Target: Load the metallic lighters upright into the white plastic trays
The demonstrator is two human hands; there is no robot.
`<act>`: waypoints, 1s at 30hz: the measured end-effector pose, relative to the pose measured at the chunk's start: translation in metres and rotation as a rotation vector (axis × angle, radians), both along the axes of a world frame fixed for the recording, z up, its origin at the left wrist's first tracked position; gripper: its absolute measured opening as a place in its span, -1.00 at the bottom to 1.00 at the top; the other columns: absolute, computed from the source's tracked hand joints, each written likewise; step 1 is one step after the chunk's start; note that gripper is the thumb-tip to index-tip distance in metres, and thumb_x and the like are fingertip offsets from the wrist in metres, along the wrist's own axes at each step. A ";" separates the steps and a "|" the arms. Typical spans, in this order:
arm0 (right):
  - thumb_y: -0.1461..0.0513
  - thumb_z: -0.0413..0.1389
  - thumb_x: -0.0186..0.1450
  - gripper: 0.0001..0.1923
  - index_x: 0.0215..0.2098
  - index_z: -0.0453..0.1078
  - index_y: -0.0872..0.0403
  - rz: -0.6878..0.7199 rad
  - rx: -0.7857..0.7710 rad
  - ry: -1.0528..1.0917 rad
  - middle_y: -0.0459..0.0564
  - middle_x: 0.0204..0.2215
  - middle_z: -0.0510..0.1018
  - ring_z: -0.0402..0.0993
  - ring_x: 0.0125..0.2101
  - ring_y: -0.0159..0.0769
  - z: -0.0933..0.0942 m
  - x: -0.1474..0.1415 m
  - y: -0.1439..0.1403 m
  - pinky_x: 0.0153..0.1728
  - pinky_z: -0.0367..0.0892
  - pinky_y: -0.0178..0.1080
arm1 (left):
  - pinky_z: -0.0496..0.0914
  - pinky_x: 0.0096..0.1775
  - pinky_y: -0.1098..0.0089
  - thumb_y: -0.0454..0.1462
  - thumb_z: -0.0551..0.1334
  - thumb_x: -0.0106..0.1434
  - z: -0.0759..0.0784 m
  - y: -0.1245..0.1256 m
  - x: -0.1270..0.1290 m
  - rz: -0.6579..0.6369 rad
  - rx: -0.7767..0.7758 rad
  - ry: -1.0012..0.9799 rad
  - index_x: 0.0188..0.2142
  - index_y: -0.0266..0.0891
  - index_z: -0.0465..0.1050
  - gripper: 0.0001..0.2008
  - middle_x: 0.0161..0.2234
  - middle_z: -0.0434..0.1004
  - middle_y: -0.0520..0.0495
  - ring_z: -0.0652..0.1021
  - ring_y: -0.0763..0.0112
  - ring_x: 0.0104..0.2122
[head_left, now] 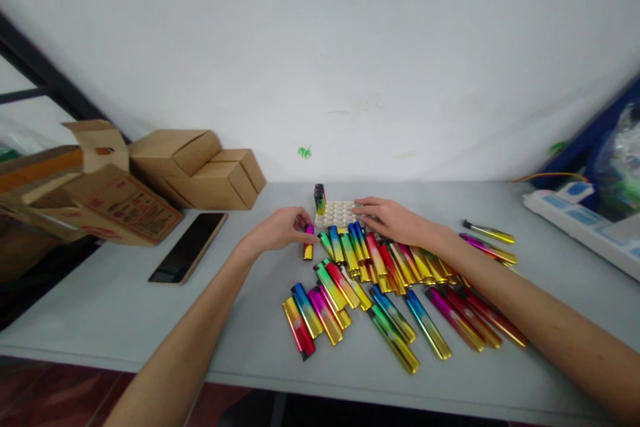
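My left hand point(286, 227) pinches a magenta-and-gold lighter point(309, 250) upright between thumb and fingers. Just beyond is a white tray point(337, 215) with rows of small pockets. A few lighters point(320, 199) stand in its far left corner. At the tray's right side lies my right hand point(387, 219), fingers stretched out over its edge and nothing visible in them. Many shiny lighters point(393, 260) in blue, green, red, magenta and gold are heaped in front of the tray. Others, such as a red-and-gold lighter point(299, 328), are scattered nearer the table's front edge.
A black phone point(189, 248) lies on the grey table point(250, 333) at the left. Brown cardboard boxes point(200, 170) stand behind it, against the wall. To the right are a white power strip point(583, 223) and several loose lighters point(490, 232).
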State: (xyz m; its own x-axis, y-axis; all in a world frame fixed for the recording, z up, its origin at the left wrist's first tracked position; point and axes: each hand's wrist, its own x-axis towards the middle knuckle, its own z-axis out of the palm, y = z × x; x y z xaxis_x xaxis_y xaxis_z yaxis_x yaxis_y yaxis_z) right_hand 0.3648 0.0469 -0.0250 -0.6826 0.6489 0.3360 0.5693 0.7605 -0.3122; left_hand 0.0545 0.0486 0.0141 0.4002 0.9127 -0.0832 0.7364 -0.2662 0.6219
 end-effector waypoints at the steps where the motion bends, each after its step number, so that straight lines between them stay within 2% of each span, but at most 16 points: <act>1: 0.23 0.02 0.52 -0.65 0.17 0.53 0.11 0.002 -0.002 0.002 0.24 0.21 0.54 0.49 0.20 -0.02 0.000 0.000 0.000 0.24 0.41 0.14 | 0.36 -0.37 0.34 0.06 0.51 -0.11 -0.001 0.000 -0.001 0.007 -0.001 -0.014 -0.34 -0.18 0.58 -0.54 -0.44 0.59 -0.03 0.53 0.24 -0.42; 6: 0.23 0.01 0.53 -0.64 0.18 0.52 0.10 0.010 0.000 -0.010 0.21 0.20 0.55 0.48 0.21 -0.03 0.002 0.000 -0.002 0.25 0.41 0.13 | 0.43 -0.36 0.31 -0.09 0.51 -0.12 -0.004 0.004 -0.005 0.110 -0.010 -0.130 -0.24 -0.16 0.57 -0.56 -0.43 0.64 -0.04 0.61 0.18 -0.39; 10: 0.20 -0.01 0.55 -0.61 0.21 0.49 0.15 -0.012 0.018 -0.056 0.26 0.20 0.54 0.51 0.19 -0.01 0.006 -0.001 -0.004 0.23 0.43 0.09 | 0.43 -0.38 0.30 -0.07 0.47 -0.02 0.000 0.007 -0.008 0.114 -0.001 -0.200 -0.34 -0.22 0.61 -0.68 -0.45 0.63 -0.11 0.59 0.20 -0.43; 12: 0.18 -0.02 0.55 -0.60 0.22 0.49 0.15 -0.020 0.026 -0.060 0.28 0.21 0.53 0.52 0.17 -0.01 0.007 -0.001 -0.004 0.22 0.44 0.09 | 0.40 -0.41 0.33 -0.03 0.45 0.06 0.005 0.006 -0.006 0.093 0.017 -0.325 -0.31 -0.24 0.61 -0.66 -0.41 0.63 -0.12 0.58 0.24 -0.42; 15: 0.18 -0.01 0.55 -0.61 0.22 0.50 0.12 -0.018 0.037 -0.049 0.26 0.20 0.54 0.53 0.16 -0.03 0.005 -0.002 -0.004 0.22 0.44 0.08 | 0.37 -0.42 0.40 -0.03 0.45 0.16 0.012 -0.001 0.003 0.097 0.043 -0.649 -0.16 -0.19 0.49 -0.62 -0.30 0.62 -0.08 0.60 0.33 -0.39; 17: 0.19 0.00 0.54 -0.62 0.21 0.50 0.13 -0.014 0.039 -0.048 0.26 0.20 0.54 0.53 0.17 -0.03 0.005 -0.002 -0.003 0.22 0.43 0.07 | 0.31 -0.47 0.45 -0.04 0.44 0.21 0.015 -0.007 0.011 0.073 -0.032 -0.835 -0.08 -0.11 0.37 -0.59 -0.30 0.60 -0.01 0.54 0.44 -0.48; 19: 0.21 0.01 0.54 -0.61 0.21 0.50 0.17 -0.005 0.036 -0.055 0.29 0.20 0.53 0.52 0.18 -0.01 0.006 -0.002 -0.003 0.23 0.43 0.07 | 0.18 -0.54 0.51 -0.04 0.40 0.27 0.016 -0.013 0.018 0.044 -0.161 -0.954 -0.02 -0.06 0.32 -0.60 -0.39 0.54 0.07 0.38 0.54 -0.60; 22: 0.22 -0.01 0.54 -0.60 0.20 0.50 0.22 0.009 0.033 -0.062 0.32 0.20 0.53 0.52 0.18 0.02 0.007 -0.003 -0.003 0.22 0.43 0.09 | 0.14 -0.56 0.51 0.02 0.31 0.35 0.018 -0.018 0.027 0.003 -0.331 -1.067 -0.04 -0.17 0.43 -0.63 -0.49 0.36 0.10 0.23 0.57 -0.61; 26: 0.20 -0.01 0.55 -0.60 0.19 0.51 0.22 0.014 0.044 -0.056 0.33 0.18 0.54 0.52 0.17 0.02 0.007 -0.003 -0.003 0.22 0.43 0.10 | 0.32 -0.44 0.47 0.03 0.33 0.34 0.018 -0.022 0.034 -0.057 -0.447 -1.175 -0.08 -0.33 0.52 -0.56 -0.47 0.27 0.06 0.31 0.51 -0.50; 30: 0.19 -0.02 0.56 -0.60 0.21 0.50 0.20 0.010 0.022 -0.050 0.31 0.19 0.53 0.52 0.17 0.00 0.006 -0.002 -0.003 0.22 0.43 0.08 | 0.38 -0.36 0.45 -0.07 0.42 0.30 0.013 -0.025 0.039 -0.049 -0.436 -1.212 -0.15 -0.22 0.43 -0.67 -0.36 0.38 0.04 0.47 0.45 -0.38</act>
State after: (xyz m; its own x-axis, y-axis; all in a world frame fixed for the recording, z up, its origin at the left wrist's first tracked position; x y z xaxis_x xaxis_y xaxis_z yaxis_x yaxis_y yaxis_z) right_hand 0.3624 0.0435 -0.0186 -0.7054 0.6348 0.3154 0.5762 0.7727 -0.2664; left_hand 0.0937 0.0239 0.0274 0.4616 0.8844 0.0687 -0.3615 0.1168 0.9250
